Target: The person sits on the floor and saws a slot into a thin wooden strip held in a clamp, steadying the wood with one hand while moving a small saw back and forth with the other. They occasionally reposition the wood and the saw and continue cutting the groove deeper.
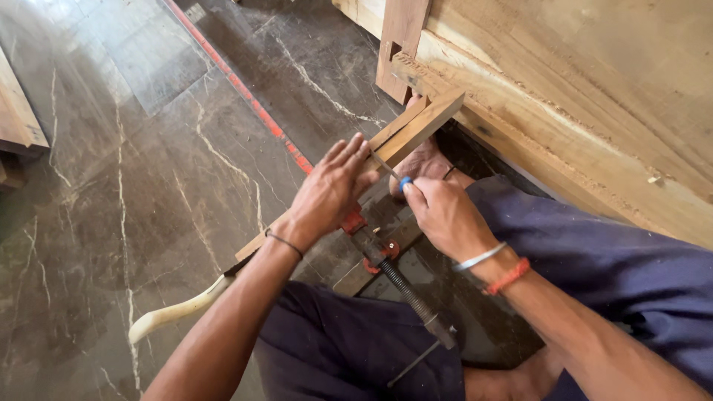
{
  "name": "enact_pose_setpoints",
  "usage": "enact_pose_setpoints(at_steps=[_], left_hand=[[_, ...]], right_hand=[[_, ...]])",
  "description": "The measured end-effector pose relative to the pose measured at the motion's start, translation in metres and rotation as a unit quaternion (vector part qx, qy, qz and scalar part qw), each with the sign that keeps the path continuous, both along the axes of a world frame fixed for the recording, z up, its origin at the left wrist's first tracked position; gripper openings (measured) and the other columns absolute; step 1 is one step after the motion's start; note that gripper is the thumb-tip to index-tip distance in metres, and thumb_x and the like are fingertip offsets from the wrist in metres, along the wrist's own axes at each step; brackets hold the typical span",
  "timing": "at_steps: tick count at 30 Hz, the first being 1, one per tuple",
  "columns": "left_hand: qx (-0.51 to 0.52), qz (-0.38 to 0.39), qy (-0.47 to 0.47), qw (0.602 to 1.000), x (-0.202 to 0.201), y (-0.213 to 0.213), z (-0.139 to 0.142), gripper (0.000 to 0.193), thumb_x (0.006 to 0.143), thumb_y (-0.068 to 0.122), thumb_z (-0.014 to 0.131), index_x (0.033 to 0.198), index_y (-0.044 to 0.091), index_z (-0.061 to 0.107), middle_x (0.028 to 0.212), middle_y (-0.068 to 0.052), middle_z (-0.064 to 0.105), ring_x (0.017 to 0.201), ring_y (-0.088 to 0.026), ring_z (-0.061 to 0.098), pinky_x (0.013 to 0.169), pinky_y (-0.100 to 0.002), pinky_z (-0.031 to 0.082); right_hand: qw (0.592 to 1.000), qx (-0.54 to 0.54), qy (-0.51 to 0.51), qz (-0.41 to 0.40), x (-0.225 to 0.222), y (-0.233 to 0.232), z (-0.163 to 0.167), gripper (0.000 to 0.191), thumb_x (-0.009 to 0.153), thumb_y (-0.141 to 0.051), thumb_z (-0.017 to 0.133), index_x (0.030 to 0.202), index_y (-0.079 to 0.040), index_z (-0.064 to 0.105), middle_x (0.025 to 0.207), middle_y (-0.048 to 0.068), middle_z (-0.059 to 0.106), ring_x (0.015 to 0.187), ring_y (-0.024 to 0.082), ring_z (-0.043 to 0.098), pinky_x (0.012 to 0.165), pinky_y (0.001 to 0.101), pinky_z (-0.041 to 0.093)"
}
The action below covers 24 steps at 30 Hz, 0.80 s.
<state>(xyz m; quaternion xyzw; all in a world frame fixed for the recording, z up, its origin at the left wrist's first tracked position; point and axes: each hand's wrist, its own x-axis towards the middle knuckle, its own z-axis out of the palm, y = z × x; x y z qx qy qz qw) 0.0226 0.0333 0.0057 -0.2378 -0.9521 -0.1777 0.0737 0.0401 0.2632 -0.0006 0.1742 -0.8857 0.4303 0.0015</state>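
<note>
Wooden slat (pixel 416 130) runs slantwise over the dark marble floor (pixel 134 186), its far end near the timber frame (pixel 564 111). My left hand (pixel 330 193) lies flat on it, fingers straight and together, closed on nothing. My right hand (pixel 442 215) is clenched round a thin tool (pixel 388 169) with a blue collar, tip on the slat. I see a red clamp (pixel 379 256) under both hands, screw toward my lap.

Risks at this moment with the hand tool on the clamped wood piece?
1. The left hand rests right beside the thin tool held by the right hand; a slip might catch the fingers.
2. The wooden piece juts well past the red clamp, so it may flex or shift.
3. The bare foot sits directly under the work.
</note>
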Motion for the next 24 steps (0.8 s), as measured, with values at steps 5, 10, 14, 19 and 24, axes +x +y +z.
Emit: enact_pose_setpoints(at_steps=[5,10,14,19,24], left_hand=[[-0.290,-0.047,0.089,0.952,-0.016,-0.009,0.008,0.032,0.106,0.025,0.049,0.129,0.005,0.060,0.156,-0.020,0.049,0.151,-0.034,0.042,0.127,-0.044,0.032],[-0.013,-0.028,-0.014,0.999,-0.017,-0.015,0.014,0.044,0.109,0.027,0.047,0.137,-0.005,0.057,0.151,-0.022,0.053,0.147,-0.037,0.043,0.124,-0.044,0.030],[0.007,-0.045,0.016,0.999,0.002,-0.004,0.000,0.052,0.108,0.031,0.051,0.141,-0.009,0.055,0.150,-0.028,0.051,0.143,-0.040,0.041,0.120,-0.043,0.030],[-0.104,-0.037,0.051,0.993,-0.024,-0.017,-0.005,0.039,0.108,0.027,0.048,0.131,-0.001,0.062,0.149,-0.021,0.054,0.147,-0.034,0.044,0.124,-0.044,0.030],[-0.017,0.020,0.000,1.000,-0.039,-0.025,0.004,0.046,0.107,0.028,0.050,0.137,-0.005,0.058,0.148,-0.024,0.054,0.141,-0.037,0.044,0.121,-0.045,0.032]], right_hand=[[0.999,-0.019,0.042,0.020,-0.015,-0.015,-0.011,0.038,0.104,-0.023,0.052,0.078,0.000,0.067,0.074,0.023,0.069,0.071,0.039,0.069,0.068,0.0488,0.051],[0.996,-0.010,0.084,0.021,-0.016,-0.015,-0.011,0.037,0.103,-0.024,0.054,0.077,0.000,0.067,0.072,0.023,0.068,0.070,0.040,0.068,0.066,0.0498,0.051],[1.000,0.006,-0.005,0.014,0.003,0.008,-0.010,0.037,0.104,-0.025,0.050,0.082,0.000,0.066,0.073,0.023,0.067,0.067,0.039,0.069,0.064,0.0485,0.053],[0.998,0.006,0.056,-0.001,-0.025,-0.023,-0.024,0.039,0.104,-0.026,0.052,0.078,0.001,0.065,0.074,0.026,0.067,0.073,0.043,0.068,0.068,0.0519,0.051],[0.998,-0.009,0.066,0.005,-0.044,-0.042,-0.020,0.039,0.104,-0.027,0.053,0.079,0.000,0.066,0.077,0.026,0.067,0.075,0.044,0.067,0.070,0.0526,0.050]])
